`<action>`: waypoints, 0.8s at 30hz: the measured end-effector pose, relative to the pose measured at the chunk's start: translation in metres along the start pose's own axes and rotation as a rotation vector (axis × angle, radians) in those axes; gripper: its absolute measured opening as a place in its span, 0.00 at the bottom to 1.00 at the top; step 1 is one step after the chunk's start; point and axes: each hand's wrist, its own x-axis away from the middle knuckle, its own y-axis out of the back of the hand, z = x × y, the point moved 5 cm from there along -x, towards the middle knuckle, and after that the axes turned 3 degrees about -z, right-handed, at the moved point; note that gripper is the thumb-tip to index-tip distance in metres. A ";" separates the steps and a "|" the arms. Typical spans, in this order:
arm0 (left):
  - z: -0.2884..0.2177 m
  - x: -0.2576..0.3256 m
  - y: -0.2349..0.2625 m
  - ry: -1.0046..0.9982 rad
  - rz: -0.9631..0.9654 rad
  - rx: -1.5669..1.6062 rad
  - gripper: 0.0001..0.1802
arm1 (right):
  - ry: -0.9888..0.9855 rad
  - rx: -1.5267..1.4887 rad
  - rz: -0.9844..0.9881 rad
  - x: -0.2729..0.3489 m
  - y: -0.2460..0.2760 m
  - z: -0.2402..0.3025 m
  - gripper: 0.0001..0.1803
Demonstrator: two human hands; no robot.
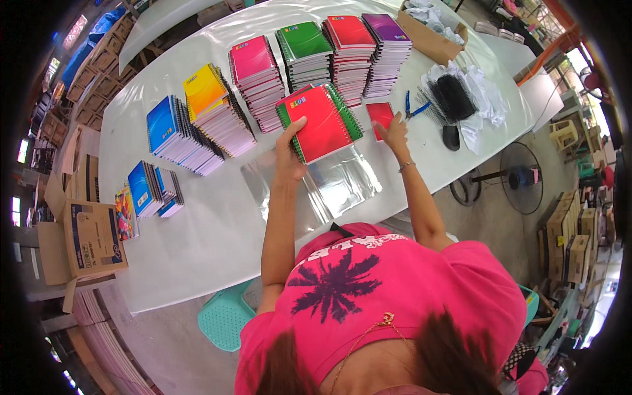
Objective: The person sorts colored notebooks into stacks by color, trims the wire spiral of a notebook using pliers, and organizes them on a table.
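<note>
My left hand (289, 156) grips a few spiral notebooks, thumb on the cover of the red notebook (322, 129) on top. Green covers (351, 120) stick out from under it on both sides, fanned at a slight angle. Clear plastic sleeves (349, 182) lie flat on the table just below the held notebooks. To the right, my right hand (395, 138) reaches over the edge of a small red notebook or cover (378, 116), fingers apart and touching it. Behind are tall stacks of pink (253, 56), green (303, 43), red (349, 31) and purple notebooks (386, 29).
Yellow (205, 89) and blue notebook stacks (166, 125) stand on the left, with smaller blue stacks (146, 187) nearer. Blue-handled pliers (416, 107), black wire coils (449, 97) and crumpled white plastic (487, 99) lie right. Cardboard box (95, 237) borders the left edge; a fan (520, 176) stands right.
</note>
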 end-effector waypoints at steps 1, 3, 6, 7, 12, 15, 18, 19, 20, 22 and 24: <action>-0.002 0.001 0.001 -0.003 0.005 0.006 0.21 | -0.010 0.019 0.067 -0.001 -0.005 -0.004 0.50; -0.004 0.003 0.008 -0.009 -0.018 -0.031 0.21 | -0.029 0.055 0.209 0.002 -0.016 -0.011 0.51; 0.002 -0.002 0.007 -0.003 -0.034 -0.082 0.21 | -0.008 -0.280 0.299 -0.020 -0.017 -0.045 0.49; 0.004 -0.003 0.008 -0.003 -0.045 -0.099 0.21 | -0.006 -0.315 0.275 -0.021 -0.016 -0.046 0.48; 0.012 -0.007 0.012 -0.017 -0.066 -0.093 0.22 | -0.001 0.150 0.084 0.015 -0.023 -0.003 0.48; 0.019 -0.011 0.007 -0.007 -0.060 -0.105 0.22 | -0.018 0.014 0.146 0.013 -0.015 -0.002 0.39; 0.020 -0.010 0.008 -0.032 -0.088 -0.140 0.23 | 0.009 -0.436 0.209 0.005 0.017 0.014 0.25; 0.018 -0.010 0.012 -0.057 -0.108 -0.152 0.24 | 0.078 -0.389 0.073 0.013 0.045 0.036 0.21; 0.017 -0.010 0.011 -0.075 -0.097 -0.168 0.25 | 0.139 -0.339 -0.069 0.024 0.076 0.057 0.18; 0.017 -0.011 0.009 -0.100 -0.073 -0.204 0.27 | 0.365 -0.489 -0.342 0.051 0.140 0.099 0.14; 0.018 -0.006 -0.001 -0.099 -0.034 -0.201 0.29 | 0.641 -0.450 -0.430 0.079 0.183 0.137 0.14</action>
